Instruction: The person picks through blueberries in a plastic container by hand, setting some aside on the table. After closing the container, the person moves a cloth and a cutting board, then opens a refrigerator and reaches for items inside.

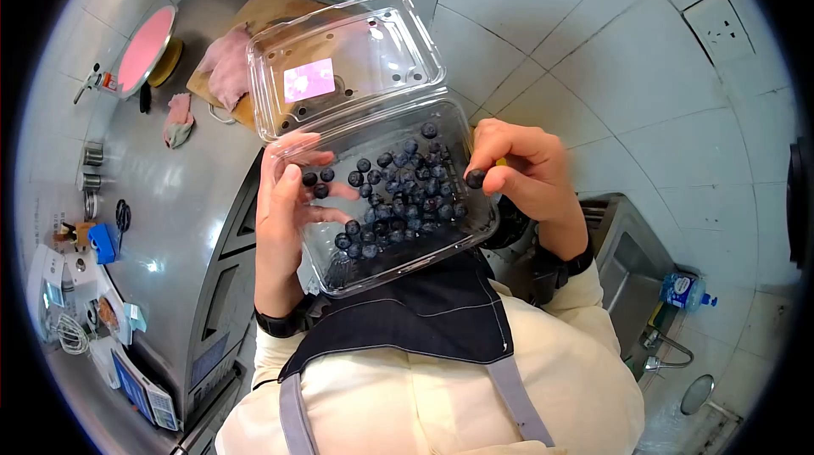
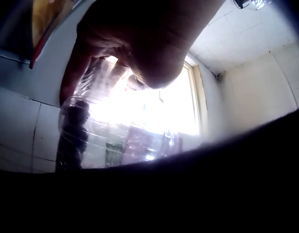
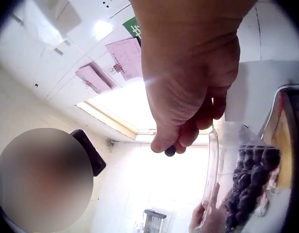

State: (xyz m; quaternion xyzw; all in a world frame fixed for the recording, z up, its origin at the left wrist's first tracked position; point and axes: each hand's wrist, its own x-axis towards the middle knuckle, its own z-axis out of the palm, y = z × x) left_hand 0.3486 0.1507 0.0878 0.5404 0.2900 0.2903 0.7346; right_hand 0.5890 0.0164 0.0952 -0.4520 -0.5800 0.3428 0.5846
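A clear plastic clamshell box (image 1: 386, 273), its lid (image 1: 373, 35) folded back, is held up in front of the person's apron. Many dark blueberries (image 1: 407, 188) lie in its base, heaped toward the right side. The left hand (image 1: 284, 209) grips the box's left side, fingers showing through the plastic underneath. In the left wrist view that hand (image 2: 140, 43) is dark against a bright window. Thumb and fingers of the right hand (image 1: 534, 171) pinch a single blueberry (image 1: 475, 178) near the box's right rim. This blueberry (image 3: 170, 151) also shows below the fingertips in the right wrist view.
To the left runs a steel counter (image 1: 161, 217) with a wooden cutting board (image 1: 271, 10), pink cloths (image 1: 227, 65), scissors (image 1: 123, 216) and a scale (image 1: 140, 387). On the right are a sink (image 1: 632, 277) and a plastic bottle (image 1: 685, 291). A tiled wall (image 1: 577, 82) stands ahead.
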